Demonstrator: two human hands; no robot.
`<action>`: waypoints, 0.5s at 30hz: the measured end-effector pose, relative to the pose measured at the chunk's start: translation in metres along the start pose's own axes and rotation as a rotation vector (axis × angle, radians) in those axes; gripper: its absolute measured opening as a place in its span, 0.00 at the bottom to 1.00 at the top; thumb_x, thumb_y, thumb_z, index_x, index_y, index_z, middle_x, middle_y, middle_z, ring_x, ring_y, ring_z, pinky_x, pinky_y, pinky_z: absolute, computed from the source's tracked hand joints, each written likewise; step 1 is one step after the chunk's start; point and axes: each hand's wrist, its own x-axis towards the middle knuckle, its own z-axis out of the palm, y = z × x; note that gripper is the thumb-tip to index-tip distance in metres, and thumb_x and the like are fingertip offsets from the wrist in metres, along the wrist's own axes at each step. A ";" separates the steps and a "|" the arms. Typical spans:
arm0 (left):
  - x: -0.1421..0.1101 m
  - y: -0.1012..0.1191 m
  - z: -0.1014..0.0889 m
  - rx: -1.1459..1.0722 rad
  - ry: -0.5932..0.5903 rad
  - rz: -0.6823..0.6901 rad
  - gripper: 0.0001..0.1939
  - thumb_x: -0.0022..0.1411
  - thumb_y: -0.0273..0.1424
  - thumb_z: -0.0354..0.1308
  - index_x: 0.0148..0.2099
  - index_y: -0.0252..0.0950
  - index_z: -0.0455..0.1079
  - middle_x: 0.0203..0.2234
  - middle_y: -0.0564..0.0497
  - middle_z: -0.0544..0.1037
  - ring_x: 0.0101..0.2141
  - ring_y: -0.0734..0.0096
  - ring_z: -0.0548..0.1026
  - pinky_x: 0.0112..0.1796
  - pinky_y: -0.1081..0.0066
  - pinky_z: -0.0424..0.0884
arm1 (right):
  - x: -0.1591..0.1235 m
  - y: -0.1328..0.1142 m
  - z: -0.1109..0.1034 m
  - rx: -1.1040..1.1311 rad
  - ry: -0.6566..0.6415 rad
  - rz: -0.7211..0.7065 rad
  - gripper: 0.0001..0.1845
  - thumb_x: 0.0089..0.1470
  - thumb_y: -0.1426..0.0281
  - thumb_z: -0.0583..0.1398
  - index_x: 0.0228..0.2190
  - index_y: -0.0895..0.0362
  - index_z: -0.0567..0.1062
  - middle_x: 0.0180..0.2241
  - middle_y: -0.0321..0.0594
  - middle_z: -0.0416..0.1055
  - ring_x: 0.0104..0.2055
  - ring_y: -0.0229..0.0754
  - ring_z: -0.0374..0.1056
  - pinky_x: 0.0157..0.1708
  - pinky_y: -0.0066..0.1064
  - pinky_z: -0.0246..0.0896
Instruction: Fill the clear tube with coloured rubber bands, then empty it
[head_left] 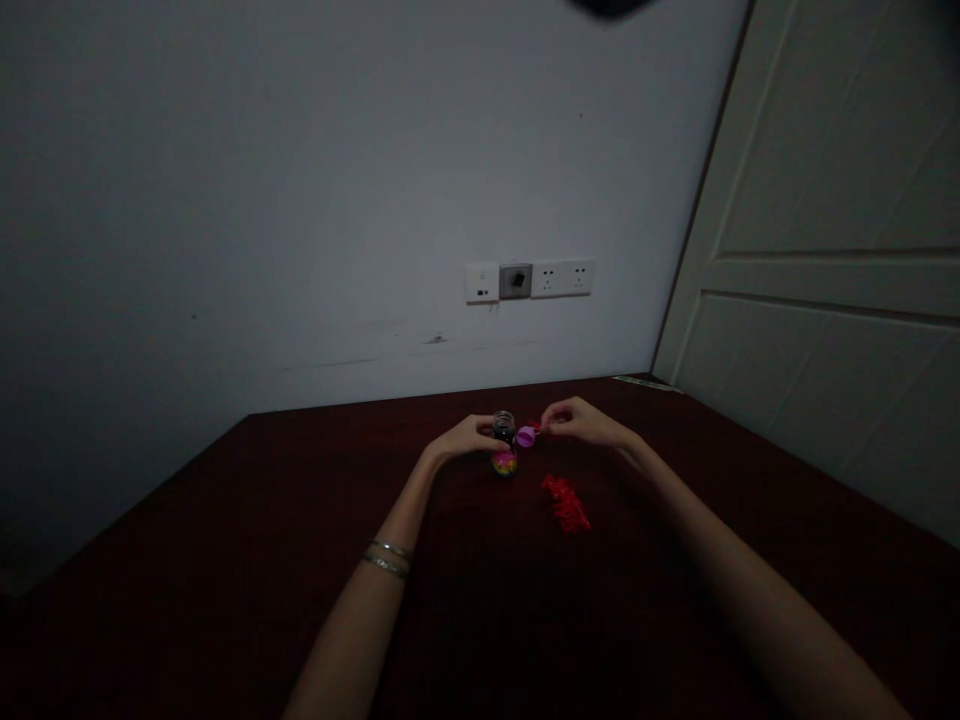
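My left hand (472, 436) is closed around the side of a small clear jar (504, 428) that stands upright on the dark red table. Bright pink, yellow and green bits show in the bottom of the jar, and its top looks uncovered. Just right of the jar is a small purple cup-shaped piece (526, 437). My right hand (574, 420) has its fingers pinched together at the right edge of this piece, where a thin light part shows. A bit of red shows by the fingertips. Nearer to me lies a heap of shiny red pieces (568, 504).
The dark red tabletop (465, 620) runs back to a pale wall (300, 200). Sockets and switches (562, 279) sit on that wall above the table. A panelled door (810, 330) rises on the right, and a pale strip (646, 383) lies near the back right corner.
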 end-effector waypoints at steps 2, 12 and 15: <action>0.002 0.000 0.003 0.001 0.010 0.013 0.23 0.46 0.30 0.63 0.46 0.30 0.69 0.40 0.44 0.74 0.41 0.65 0.71 0.47 0.62 0.61 | 0.001 -0.008 -0.003 -0.004 0.036 -0.047 0.11 0.41 0.66 0.58 0.25 0.61 0.73 0.24 0.38 0.69 0.26 0.35 0.62 0.28 0.28 0.56; 0.005 0.005 0.013 -0.024 0.011 0.067 0.23 0.47 0.29 0.62 0.47 0.30 0.69 0.44 0.43 0.73 0.43 0.64 0.70 0.48 0.61 0.61 | 0.034 -0.055 -0.010 -0.171 -0.091 -0.103 0.10 0.40 0.70 0.57 0.26 0.63 0.75 0.22 0.37 0.70 0.25 0.34 0.62 0.26 0.25 0.55; 0.005 0.005 0.014 -0.031 0.025 0.053 0.23 0.47 0.30 0.62 0.48 0.31 0.69 0.44 0.43 0.73 0.43 0.64 0.71 0.48 0.61 0.62 | 0.046 -0.067 -0.011 -0.324 -0.199 -0.045 0.09 0.38 0.73 0.57 0.24 0.63 0.75 0.20 0.36 0.70 0.22 0.33 0.61 0.24 0.25 0.54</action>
